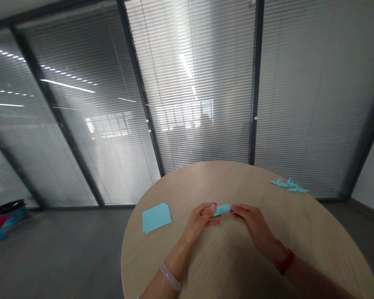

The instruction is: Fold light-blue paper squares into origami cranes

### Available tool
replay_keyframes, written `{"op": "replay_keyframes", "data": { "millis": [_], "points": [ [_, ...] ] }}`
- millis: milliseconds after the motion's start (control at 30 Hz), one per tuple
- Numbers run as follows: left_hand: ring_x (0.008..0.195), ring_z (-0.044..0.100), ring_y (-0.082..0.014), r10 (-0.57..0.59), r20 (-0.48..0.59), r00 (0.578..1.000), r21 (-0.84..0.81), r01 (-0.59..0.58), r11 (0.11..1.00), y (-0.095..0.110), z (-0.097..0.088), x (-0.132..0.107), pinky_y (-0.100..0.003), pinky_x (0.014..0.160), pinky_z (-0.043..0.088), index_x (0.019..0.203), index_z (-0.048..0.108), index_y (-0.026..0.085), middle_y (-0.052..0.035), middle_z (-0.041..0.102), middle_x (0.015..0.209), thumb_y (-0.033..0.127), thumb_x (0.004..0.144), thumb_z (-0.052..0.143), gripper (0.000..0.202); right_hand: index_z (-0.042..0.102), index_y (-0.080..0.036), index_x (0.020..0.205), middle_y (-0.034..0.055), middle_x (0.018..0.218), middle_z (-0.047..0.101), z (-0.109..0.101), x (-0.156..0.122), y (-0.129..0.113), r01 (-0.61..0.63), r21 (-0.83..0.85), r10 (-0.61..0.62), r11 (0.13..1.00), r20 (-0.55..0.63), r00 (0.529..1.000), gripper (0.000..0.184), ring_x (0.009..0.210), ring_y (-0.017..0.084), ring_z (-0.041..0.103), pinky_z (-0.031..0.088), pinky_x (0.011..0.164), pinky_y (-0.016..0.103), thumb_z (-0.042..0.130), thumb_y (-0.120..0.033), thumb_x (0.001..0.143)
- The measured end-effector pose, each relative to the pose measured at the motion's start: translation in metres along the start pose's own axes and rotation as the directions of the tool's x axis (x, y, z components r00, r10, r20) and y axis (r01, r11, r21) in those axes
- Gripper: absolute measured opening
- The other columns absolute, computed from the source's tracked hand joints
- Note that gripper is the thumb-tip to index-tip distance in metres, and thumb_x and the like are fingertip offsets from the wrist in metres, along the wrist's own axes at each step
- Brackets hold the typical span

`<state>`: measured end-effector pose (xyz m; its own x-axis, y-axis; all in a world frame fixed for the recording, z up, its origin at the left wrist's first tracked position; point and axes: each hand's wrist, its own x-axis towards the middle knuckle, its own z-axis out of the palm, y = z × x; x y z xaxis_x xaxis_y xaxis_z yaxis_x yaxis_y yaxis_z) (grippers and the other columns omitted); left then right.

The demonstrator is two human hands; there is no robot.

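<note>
Left hand (pixel 202 218): pinching the left end of the strip (pixel 222 209) between thumb and fingers, probably steadying it.
Right hand (pixel 251 218): gripping the opposite end with its fingertips, so both ends are being controlled together.
Strip: spanning the gap between the hands, over the table (pixel 205 182); whether it is touching the top, the view isn't making clear.
Sheets (pixel 156 218): resting in a slightly offset pile left of the hands, likely sitting within reach without crowding them.
Folded pieces (pixel 289 185): lying clustered near the far right edge, presumably avoiding knocks.
</note>
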<state>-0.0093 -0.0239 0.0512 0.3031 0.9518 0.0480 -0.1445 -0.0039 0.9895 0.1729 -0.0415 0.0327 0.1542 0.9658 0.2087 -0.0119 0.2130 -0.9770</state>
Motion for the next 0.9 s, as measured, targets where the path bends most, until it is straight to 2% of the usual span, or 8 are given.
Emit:
{"op": "replay_keyframes", "data": {
  "millis": [167, 267, 333, 400, 467, 567, 700, 900],
  "points": [
    [0.079, 0.07, -0.0265, -0.06, 0.025, 0.998, -0.015, 0.061, 0.998, -0.005, 0.003, 0.0, -0.038, 0.077, 0.054, 0.082, 0.069, 0.009, -0.0115, 0.073, 0.084, 0.053, 0.064, 0.075, 0.048, 0.074, -0.016, 0.075, 0.0082, 0.075, 0.073, 0.002, 0.0, 0.008, 0.015, -0.094, -0.011, 0.995, 0.041, 0.999, 0.036, 0.075, 0.025, 0.065, 0.052, 0.071, 0.035, 0.064, -0.051, 0.073],
    [0.075, 0.07, -0.0259, -0.071, -0.004, 0.997, -0.016, 0.071, 0.997, -0.005, 0.002, 0.0, -0.037, 0.074, 0.055, 0.078, 0.07, 0.009, -0.0107, 0.074, 0.078, 0.053, 0.063, 0.076, 0.046, 0.072, -0.018, 0.097, 0.0098, 0.094, 0.072, 0.001, 0.0, 0.011, 0.17, -0.22, -0.166, 0.961, 0.036, 0.985, 0.036, 0.085, 0.025, 0.065, 0.052, 0.077, 0.038, 0.06, -0.048, 0.08],
    [0.072, 0.07, -0.0251, -0.079, -0.02, 0.997, -0.021, 0.079, 0.997, -0.004, 0.002, 0.0, -0.036, 0.072, 0.055, 0.077, 0.07, 0.01, -0.0103, 0.074, 0.077, 0.052, 0.062, 0.076, 0.045, 0.068, -0.022, 0.107, 0.009, 0.108, 0.068, 0.001, -0.002, 0.01, 0.368, -0.324, -0.368, 0.872, 0.062, 0.928, 0.032, 0.097, 0.024, 0.062, 0.049, 0.088, 0.04, 0.059, -0.042, 0.083],
    [0.072, 0.07, -0.0247, -0.095, -0.02, 0.995, -0.025, 0.094, 0.995, -0.002, 0.001, -0.001, -0.035, 0.071, 0.055, 0.077, 0.07, 0.01, -0.0104, 0.074, 0.077, 0.051, 0.062, 0.077, 0.044, 0.068, -0.026, 0.104, 0.0075, 0.114, 0.064, 0.002, -0.005, 0.009, 0.556, -0.418, -0.546, 0.718, 0.158, 0.823, 0.023, 0.107, 0.023, 0.057, 0.045, 0.095, 0.042, 0.057, -0.036, 0.087],
    [0.072, 0.07, -0.0246, -0.112, 0.001, 0.994, -0.017, 0.112, 0.994, -0.001, 0.001, -0.002, -0.034, 0.071, 0.055, 0.078, 0.071, 0.009, -0.011, 0.074, 0.077, 0.05, 0.062, 0.077, 0.044, 0.07, -0.028, 0.097, 0.0066, 0.115, 0.062, 0.003, -0.007, 0.009, 0.669, -0.476, -0.635, 0.571, 0.26, 0.727, 0.019, 0.111, 0.023, 0.054, 0.044, 0.097, 0.043, 0.053, -0.031, 0.091],
    [0.071, 0.07, -0.0244, -0.129, 0.035, 0.991, 0.012, 0.129, 0.992, -0.002, 0.0, -0.002, -0.034, 0.072, 0.055, 0.078, 0.071, 0.009, -0.0115, 0.074, 0.074, 0.051, 0.063, 0.076, 0.044, 0.071, -0.027, 0.093, 0.0066, 0.116, 0.061, 0.004, -0.007, 0.012, 0.733, -0.524, -0.686, 0.433, 0.335, 0.645, 0.021, 0.112, 0.023, 0.053, 0.046, 0.095, 0.044, 0.05, -0.029, 0.093],
    [0.071, 0.07, -0.0247, -0.129, 0.041, 0.991, 0.043, 0.128, 0.991, -0.004, 0.0, -0.002, -0.035, 0.072, 0.055, 0.074, 0.071, 0.009, -0.0113, 0.074, 0.074, 0.049, 0.063, 0.076, 0.042, 0.071, -0.027, 0.091, 0.0065, 0.112, 0.064, 0.003, -0.002, 0.017, 0.765, -0.551, -0.714, 0.334, 0.382, 0.587, 0.022, 0.111, 0.024, 0.054, 0.046, 0.094, 0.044, 0.049, -0.029, 0.093],
    [0.072, 0.07, -0.0256, -0.143, 0.077, 0.987, 0.068, 0.138, 0.988, -0.005, -0.002, -0.002, -0.037, 0.072, 0.055, 0.075, 0.07, 0.009, -0.0114, 0.074, 0.074, 0.049, 0.064, 0.075, 0.042, 0.071, -0.026, 0.088, 0.0051, 0.107, 0.066, -0.001, -0.001, 0.017, 0.782, -0.538, -0.698, 0.315, 0.428, 0.575, 0.021, 0.109, 0.023, 0.055, 0.045, 0.094, 0.043, 0.051, -0.028, 0.093]
  ]
}}
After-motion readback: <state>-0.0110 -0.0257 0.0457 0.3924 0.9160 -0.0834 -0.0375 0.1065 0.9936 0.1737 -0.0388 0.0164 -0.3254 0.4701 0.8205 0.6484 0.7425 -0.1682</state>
